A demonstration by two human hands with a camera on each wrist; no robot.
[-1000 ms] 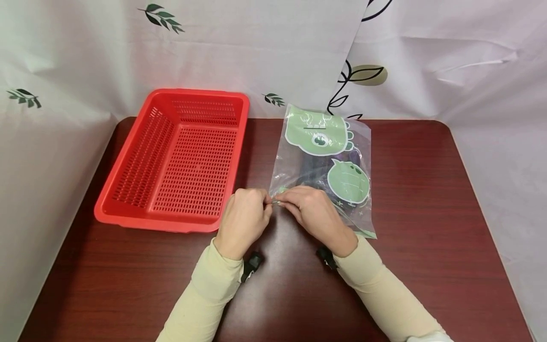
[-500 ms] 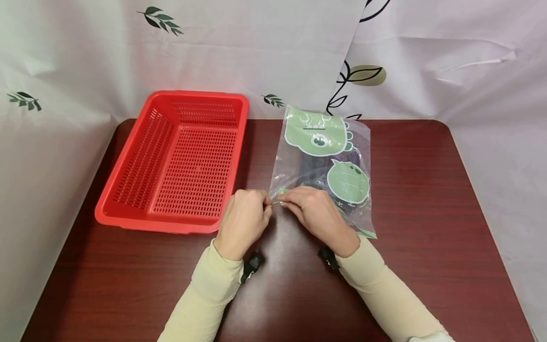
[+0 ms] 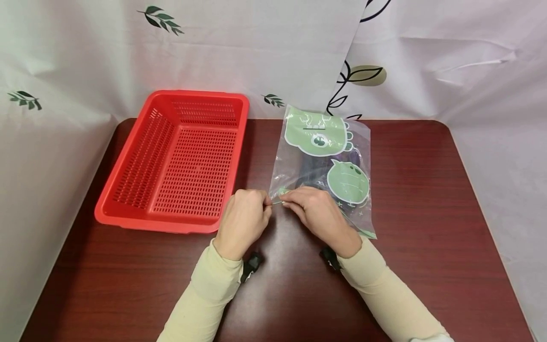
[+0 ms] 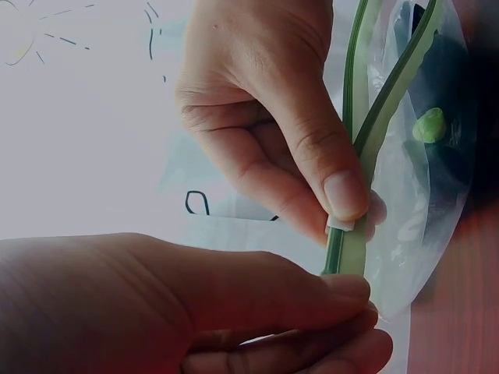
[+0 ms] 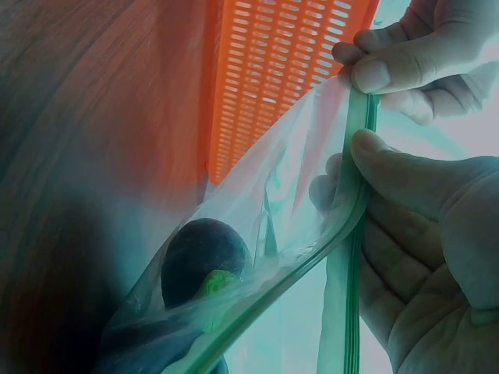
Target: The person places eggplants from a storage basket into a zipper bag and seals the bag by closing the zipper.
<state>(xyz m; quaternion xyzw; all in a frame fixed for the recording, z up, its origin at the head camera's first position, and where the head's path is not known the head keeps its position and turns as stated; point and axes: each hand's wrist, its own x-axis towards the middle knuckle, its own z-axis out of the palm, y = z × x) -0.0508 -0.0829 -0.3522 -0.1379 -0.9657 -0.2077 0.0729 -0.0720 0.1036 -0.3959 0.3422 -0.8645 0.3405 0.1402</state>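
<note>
A clear slider zip bag (image 3: pixel 279 164) printed with green cartoon shapes lies on the table. My left hand (image 3: pixel 243 221) pinches its near left corner, at the end of the green zip strip (image 4: pixel 359 253). Just to the right, my right hand (image 3: pixel 318 213) pinches the strip between thumb and fingers, its thumb at the small white slider (image 4: pixel 341 224). Beyond the right hand, the two sides of the bag's mouth stand apart. Inside shows a dark, rounded thing (image 5: pixel 199 257) with a bright green piece (image 5: pixel 218 287); its other parts are hidden by the print and folds.
A red perforated plastic basket (image 3: pixel 160 225) stands left of the bag, its near right corner close to my left hand. The dark reddish wood table (image 3: pixel 423 213) meets white curtains (image 3: pixel 256 47) with leaf prints at the back and sides.
My right hand has shifted slightly right along the zip strip, and more of the strip shows between the hands. The left hand, bag and basket have stayed in place.
</note>
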